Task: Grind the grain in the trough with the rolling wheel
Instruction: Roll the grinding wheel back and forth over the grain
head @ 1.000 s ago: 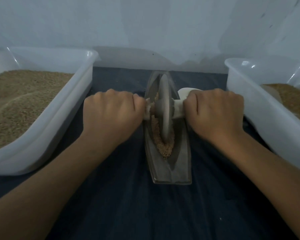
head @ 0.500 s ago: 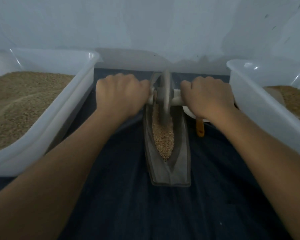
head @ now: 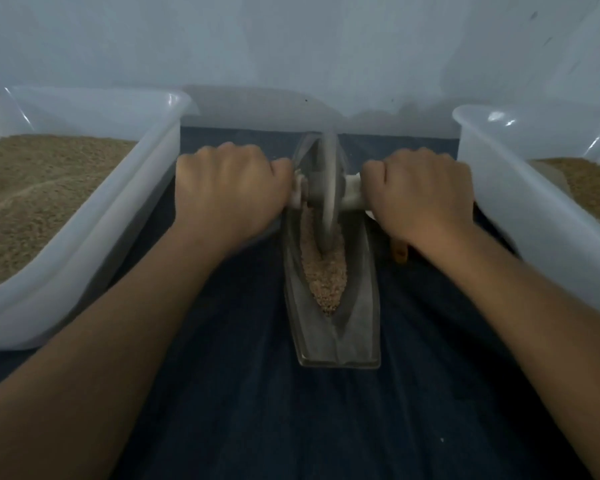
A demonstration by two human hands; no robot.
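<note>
A grey boat-shaped trough (head: pixel 340 337) lies lengthwise on the dark cloth in the middle. Brown grain (head: pixel 326 271) fills its groove. The grey rolling wheel (head: pixel 325 188) stands upright in the groove, blurred, on the far half of the trough. A pale axle handle (head: pixel 352 194) runs through the wheel. My left hand (head: pixel 227 195) grips the left end of the handle in a fist. My right hand (head: pixel 420 195) grips the right end the same way. The handle's ends are hidden inside my fists.
A white plastic tub (head: pixel 84 216) full of grain stands at the left, another white tub (head: pixel 520 209) with grain at the right. An orange-handled tool (head: pixel 399 252) pokes out under my right wrist. Dark blue cloth (head: pixel 291 410) covers the table; a pale wall stands behind.
Both hands pushed the wheel away from me along the trough, from its middle to the far half, uncovering the grain near me. From half a second ago the wheel has rolled slightly back toward me.
</note>
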